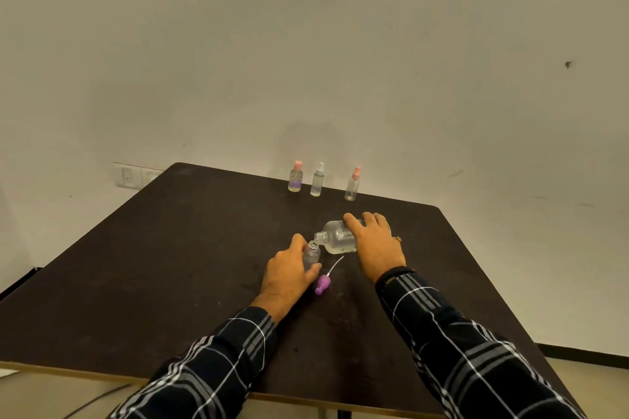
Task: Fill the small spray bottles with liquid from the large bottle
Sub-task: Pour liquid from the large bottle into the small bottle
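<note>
My plaid sleeves (452, 343) reach in over the dark worktop (170, 265). My left hand (289, 270) is curled round an uncapped small spray bottle (311, 253), which stands upright between my thumb and fingers (315, 271). Just right of that hand the bottle's purple spray head (322, 284) lies on its side on the worktop, its white dip tube pointing away from me. My right hand (374, 245) grips the large bottle (337, 238) from above and holds it tipped left, its open mouth at the small bottle's neck. It carries a label with dark print too small to read. At the far edge three capped spray bottles stand in a row: a pink-capped one (295, 177) with a purple patch, a white-capped one (317, 179), and another pink-capped one (352, 184).
</note>
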